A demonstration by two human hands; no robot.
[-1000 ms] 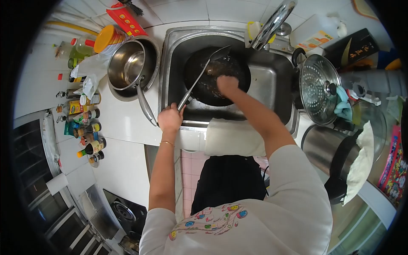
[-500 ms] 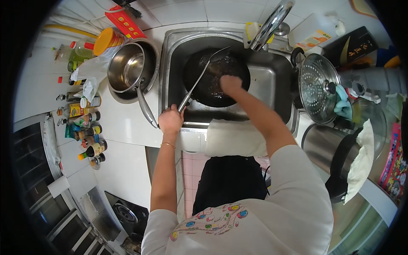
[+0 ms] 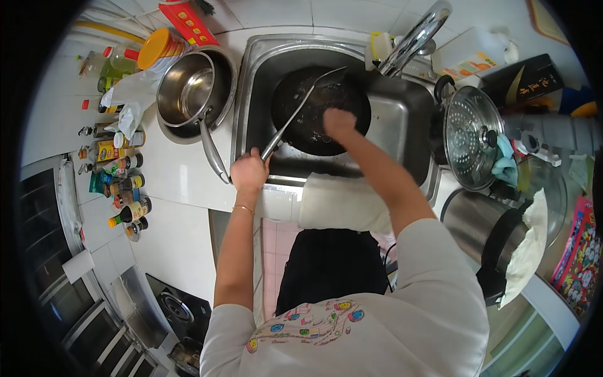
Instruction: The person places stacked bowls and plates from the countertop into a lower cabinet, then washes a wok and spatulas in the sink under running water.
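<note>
A dark round wok (image 3: 290,94) lies in the steel sink (image 3: 396,119), wet inside with bright specks of water. Across it slants a long-handled metal spatula (image 3: 298,113), its blade toward the far side. At the sink's near left edge, my left hand (image 3: 249,171) is closed round the lower end of the spatula handle; whether it also grips a wok handle is hidden. My right hand (image 3: 339,124) is inside the wok, fingers curled down against its inner surface. Anything under those fingers is hidden and slightly blurred.
Left of the sink stands a steel saucepan (image 3: 185,88) in a metal basin, its handle pointing toward me. The faucet (image 3: 418,38) rises at the back right. A lidded pot (image 3: 471,135) sits on the right, and a cloth (image 3: 345,204) hangs over the front edge.
The whole view has shifted slightly. My right hand stays in the wok with only a small movement, and my left hand keeps its hold on the spatula handle.
</note>
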